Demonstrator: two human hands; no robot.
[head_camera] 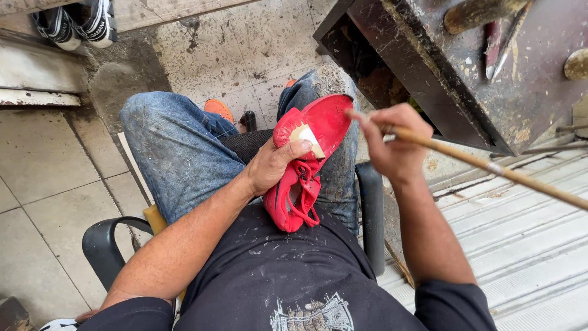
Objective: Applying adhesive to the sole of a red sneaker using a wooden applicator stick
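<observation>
The left hand (275, 165) grips the red shoe (306, 159) sole-up on the lap; right hand (392, 147) fingers pinch a stick (490, 167). Steady strokes at the sole edge would serve best.

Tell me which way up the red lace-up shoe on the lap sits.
Sole up. The red lace-up shoe rests on the knee, its smooth red sole facing the camera, laces hanging beneath; the left hand grips it.
</observation>
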